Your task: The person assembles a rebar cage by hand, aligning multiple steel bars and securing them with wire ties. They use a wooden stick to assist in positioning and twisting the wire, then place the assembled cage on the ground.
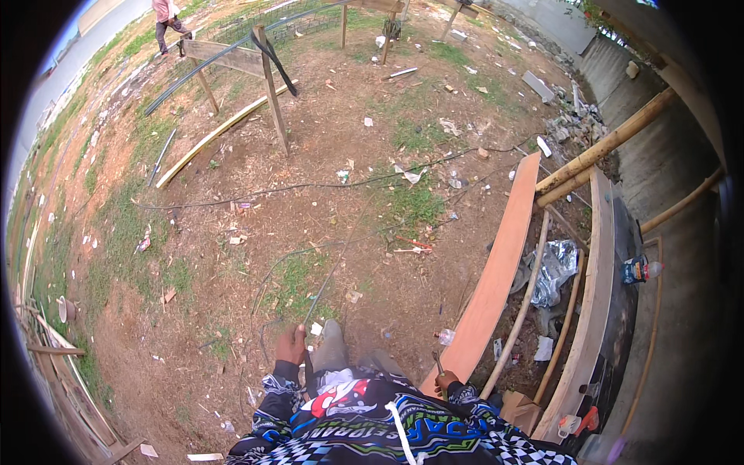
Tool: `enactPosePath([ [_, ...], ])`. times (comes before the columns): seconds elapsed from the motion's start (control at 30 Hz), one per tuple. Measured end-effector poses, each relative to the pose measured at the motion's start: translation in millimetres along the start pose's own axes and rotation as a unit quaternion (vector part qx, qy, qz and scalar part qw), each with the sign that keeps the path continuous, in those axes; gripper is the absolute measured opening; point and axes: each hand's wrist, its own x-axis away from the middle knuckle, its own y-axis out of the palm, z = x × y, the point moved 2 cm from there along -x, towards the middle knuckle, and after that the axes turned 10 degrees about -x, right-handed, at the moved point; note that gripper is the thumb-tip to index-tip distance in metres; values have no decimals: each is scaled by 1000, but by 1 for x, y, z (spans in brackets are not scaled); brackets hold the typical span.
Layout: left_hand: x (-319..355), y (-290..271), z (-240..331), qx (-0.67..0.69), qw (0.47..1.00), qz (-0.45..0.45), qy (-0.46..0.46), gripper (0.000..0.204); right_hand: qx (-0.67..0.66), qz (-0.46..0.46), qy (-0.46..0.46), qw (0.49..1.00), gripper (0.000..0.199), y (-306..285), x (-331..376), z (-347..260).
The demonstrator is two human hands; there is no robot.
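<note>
My left hand [291,346] is low in front of me, left of my leg, its fingers drawn together. A dark cable [325,283] on the ground runs toward it; whether the fingers hold anything is hidden. My right hand [446,382] is closed around a thin, upright metal hand tool [438,360], whose exact kind is too small to tell. Beside that hand, a long reddish-brown board [496,267] slants away to the far right.
Bamboo poles [612,139], a thick wooden plank [580,325], crumpled silver sheeting [556,271] and a bottle [642,269] are at right. An orange-handled tool [589,420] lies near the plank. Wooden posts [271,93] stand ahead; a person [169,23] is far left.
</note>
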Motion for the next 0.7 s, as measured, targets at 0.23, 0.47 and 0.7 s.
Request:
enactPosePath([
  [0.23, -291, 9, 199, 4, 994, -36, 101, 44, 134, 31, -15, 990, 20, -29, -64, -96],
  [0.47, -524, 104, 333, -33, 993, -85, 76, 43, 138, 69, -39, 987, 21, -87, -207, -332],
  [0.7, -709, 166, 459, 73, 992, -102, 21, 37, 66, 83, -86, 991, 35, -224, -270, -726],
])
